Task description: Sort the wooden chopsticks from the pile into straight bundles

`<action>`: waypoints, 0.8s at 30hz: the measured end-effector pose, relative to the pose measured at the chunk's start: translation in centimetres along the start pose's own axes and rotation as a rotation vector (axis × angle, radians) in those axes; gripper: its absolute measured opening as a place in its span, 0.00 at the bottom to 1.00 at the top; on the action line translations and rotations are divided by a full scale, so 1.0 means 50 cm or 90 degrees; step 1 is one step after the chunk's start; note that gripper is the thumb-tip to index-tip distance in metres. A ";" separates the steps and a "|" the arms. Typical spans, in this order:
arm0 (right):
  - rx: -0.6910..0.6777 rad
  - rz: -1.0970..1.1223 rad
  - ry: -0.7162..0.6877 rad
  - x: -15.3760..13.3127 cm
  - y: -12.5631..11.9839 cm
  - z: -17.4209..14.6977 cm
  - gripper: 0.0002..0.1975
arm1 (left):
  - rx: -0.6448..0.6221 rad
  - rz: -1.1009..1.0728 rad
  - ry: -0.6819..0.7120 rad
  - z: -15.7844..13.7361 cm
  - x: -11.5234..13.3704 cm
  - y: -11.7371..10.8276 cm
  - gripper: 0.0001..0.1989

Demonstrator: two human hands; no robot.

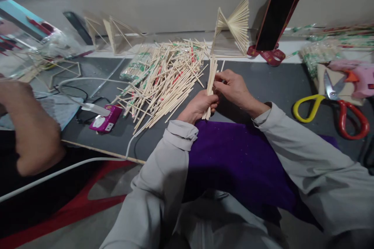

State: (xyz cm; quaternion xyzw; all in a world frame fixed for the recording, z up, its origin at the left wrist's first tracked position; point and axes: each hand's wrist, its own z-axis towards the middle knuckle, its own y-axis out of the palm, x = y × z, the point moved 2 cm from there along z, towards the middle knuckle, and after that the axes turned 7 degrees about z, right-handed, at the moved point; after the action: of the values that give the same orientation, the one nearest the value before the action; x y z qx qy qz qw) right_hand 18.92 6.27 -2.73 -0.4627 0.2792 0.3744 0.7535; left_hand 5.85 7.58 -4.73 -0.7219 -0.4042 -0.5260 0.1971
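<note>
A bundle of thin wooden chopsticks (212, 71) stands nearly upright in my left hand (198, 106), whose fingers are wrapped round its lower part. Close against the bundle's right side, my right hand (233, 87) is closed in a pinch. One single chopstick (223, 65) rises just above its fingers and seems to be held there; the fingertips are partly hidden. To the left lies a large loose pile of chopsticks (172, 81), some with red and green wrapper pieces among them. Behind the bundle stands a twisted, fan-like stick model (236, 23).
Scissors (331, 95), a pink glue gun (358, 76) and wrapped chopstick packs (317, 54) lie right. A phone (274, 21) leans by the wall. Left are a purple power adapter (105, 120), a white cable (96, 159) and another person's arm (35, 124).
</note>
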 end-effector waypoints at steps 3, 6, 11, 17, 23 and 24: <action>0.019 0.133 0.075 0.000 0.001 -0.001 0.04 | -0.003 0.008 0.014 0.000 0.000 0.000 0.11; 0.021 0.301 0.174 0.001 -0.007 0.000 0.03 | -0.003 0.002 0.048 -0.001 0.003 -0.006 0.08; 0.004 0.447 0.296 0.005 -0.022 0.002 0.04 | 0.048 -0.061 0.094 0.004 0.003 -0.024 0.10; 0.010 0.549 0.352 0.019 -0.011 0.001 0.03 | 0.068 -0.100 0.083 0.005 0.002 -0.019 0.10; -0.007 0.522 0.380 0.024 -0.009 0.002 0.06 | 0.082 -0.071 0.068 0.009 0.003 -0.020 0.07; -0.015 0.529 0.379 0.024 -0.009 0.002 0.07 | 0.089 -0.065 0.069 0.010 0.003 -0.021 0.08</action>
State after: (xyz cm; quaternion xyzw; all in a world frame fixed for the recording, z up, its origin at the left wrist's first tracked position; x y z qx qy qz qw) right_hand 19.99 6.60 -3.40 -0.4078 0.6382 0.4972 0.4234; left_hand 5.33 8.59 -4.90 -0.6553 -0.4651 -0.5439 0.2417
